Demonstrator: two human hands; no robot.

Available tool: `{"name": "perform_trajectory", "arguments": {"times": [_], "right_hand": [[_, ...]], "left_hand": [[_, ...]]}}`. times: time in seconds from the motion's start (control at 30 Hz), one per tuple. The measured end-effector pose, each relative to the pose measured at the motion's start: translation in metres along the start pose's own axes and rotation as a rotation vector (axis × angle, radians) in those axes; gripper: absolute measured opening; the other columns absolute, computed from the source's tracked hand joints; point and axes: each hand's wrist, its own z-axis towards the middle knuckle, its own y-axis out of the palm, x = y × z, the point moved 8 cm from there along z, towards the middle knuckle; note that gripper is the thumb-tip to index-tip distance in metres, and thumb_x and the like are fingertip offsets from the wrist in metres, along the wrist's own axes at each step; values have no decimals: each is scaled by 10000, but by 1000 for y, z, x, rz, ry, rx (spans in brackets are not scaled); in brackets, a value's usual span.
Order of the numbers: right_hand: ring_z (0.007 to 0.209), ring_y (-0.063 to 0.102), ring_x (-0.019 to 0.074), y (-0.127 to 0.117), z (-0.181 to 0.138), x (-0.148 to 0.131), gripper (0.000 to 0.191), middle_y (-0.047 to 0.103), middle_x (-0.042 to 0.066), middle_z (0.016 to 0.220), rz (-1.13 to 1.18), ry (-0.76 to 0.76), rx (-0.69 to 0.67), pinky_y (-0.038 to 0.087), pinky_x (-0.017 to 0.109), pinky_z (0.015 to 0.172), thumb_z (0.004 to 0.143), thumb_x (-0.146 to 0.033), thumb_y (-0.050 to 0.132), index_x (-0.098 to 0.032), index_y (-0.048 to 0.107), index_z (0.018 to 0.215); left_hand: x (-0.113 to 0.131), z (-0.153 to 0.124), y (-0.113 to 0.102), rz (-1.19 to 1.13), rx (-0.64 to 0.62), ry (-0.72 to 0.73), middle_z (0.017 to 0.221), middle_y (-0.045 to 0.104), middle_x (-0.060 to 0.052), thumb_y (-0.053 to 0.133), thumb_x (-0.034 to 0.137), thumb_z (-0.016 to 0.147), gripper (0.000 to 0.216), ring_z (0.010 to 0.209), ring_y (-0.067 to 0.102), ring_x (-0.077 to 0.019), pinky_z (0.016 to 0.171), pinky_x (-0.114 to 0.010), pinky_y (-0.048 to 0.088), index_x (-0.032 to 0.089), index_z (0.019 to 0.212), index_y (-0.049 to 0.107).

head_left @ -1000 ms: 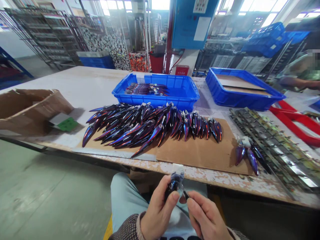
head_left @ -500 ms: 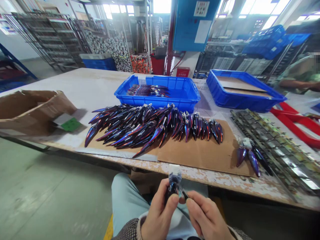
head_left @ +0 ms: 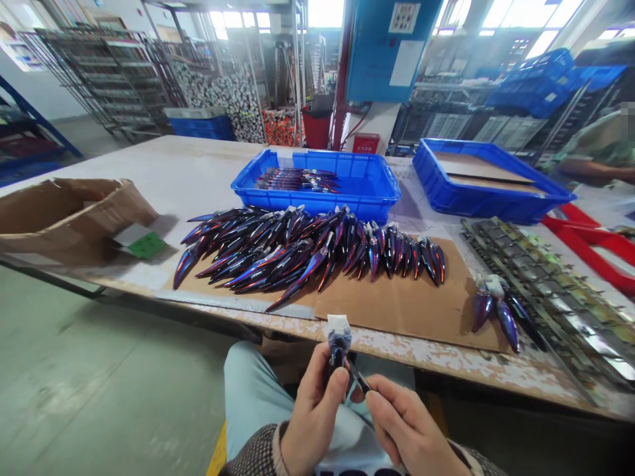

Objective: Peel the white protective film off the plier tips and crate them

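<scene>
My left hand (head_left: 317, 400) is closed round a glossy dark tapered piece (head_left: 337, 357), its end wrapped in whitish tape (head_left: 338, 330) pointing up and away from me. Pinched in my right hand (head_left: 404, 416) is a slim tool (head_left: 361, 381) with a dark handle and a thin metallic tip. That tip lies against or very near the right side of the piece, just below the tape; I cannot make out exact contact. Both hands are above my lap, in front of the table edge. Similar purple-black tapered pieces (head_left: 278, 254) lie heaped on cardboard (head_left: 397, 311).
A blue bin (head_left: 317, 203) behind the heap holds more pieces. Another blue bin (head_left: 496, 201) stands right, near metal racks (head_left: 540, 304) and red trays (head_left: 595, 248). A few taped pieces (head_left: 506, 324) lie beside the racks. At left is a cardboard box (head_left: 74, 225). Someone's arm (head_left: 590, 170) shows far right.
My left hand and the tapered piece have shifted slightly left and up. More of the slim tool shows between my hands. The view has turned slightly.
</scene>
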Motion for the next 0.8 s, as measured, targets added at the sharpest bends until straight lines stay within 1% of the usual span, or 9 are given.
{"name": "perform_trajectory", "arguments": {"times": [0.17, 0.3, 0.4, 0.5, 0.63, 0.73, 0.8], "right_hand": [[383, 248, 75, -2, 3, -1, 499, 368, -116, 431, 8, -28, 8, 260, 209, 423, 996, -622, 445, -165, 634, 926], [378, 247, 75, -3, 3, 5, 513, 371, -115, 425, 33, -43, 36, 253, 210, 420, 991, -636, 445, -163, 641, 950], [373, 268, 76, -6, 1, 12, 539, 398, -100, 415, 45, -49, 123, 247, 215, 419, 968, -671, 458, -170, 647, 906], [365, 307, 86, -9, -3, 11, 554, 415, -83, 398, 7, -88, 223, 268, 226, 426, 965, -679, 451, -177, 654, 849], [360, 327, 96, -11, -4, -1, 535, 404, -80, 401, -43, -119, 258, 280, 231, 412, 974, -657, 449, -181, 667, 867], [370, 297, 93, -16, -3, -10, 520, 381, -89, 421, -42, -120, 240, 267, 227, 403, 987, -640, 432, -182, 664, 909], [375, 285, 93, -22, -2, -16, 510, 373, -91, 430, -55, -139, 209, 263, 230, 401, 998, -624, 419, -184, 661, 905]], "left_hand": [[2, -2, 1, 57, -33, 39, 861, 611, -6, 586, 446, 969, 273, 785, 586, -144, 774, -251, 510, 201, 1087, 602], [-1, -3, 1, 77, -37, 29, 897, 628, -9, 582, 437, 972, 270, 817, 592, -147, 803, -249, 509, 211, 1117, 602], [-2, -3, 3, 104, -49, 32, 911, 620, -17, 595, 445, 963, 287, 818, 574, -149, 793, -245, 505, 203, 1116, 615], [-2, -3, 3, 128, -46, 49, 933, 629, -28, 606, 474, 949, 325, 844, 564, -163, 820, -257, 503, 209, 1134, 635], [-9, -8, 4, 131, -80, 55, 963, 673, -42, 606, 485, 944, 340, 903, 603, -192, 881, -291, 515, 231, 1165, 650], [-16, -12, 0, 177, -90, 72, 1102, 701, -84, 611, 452, 945, 371, 1025, 631, -235, 964, -340, 511, 222, 1233, 650], [-14, -12, -2, 236, -94, 105, 1213, 689, -109, 624, 422, 941, 409, 1110, 626, -261, 1013, -361, 498, 210, 1291, 636]]}}
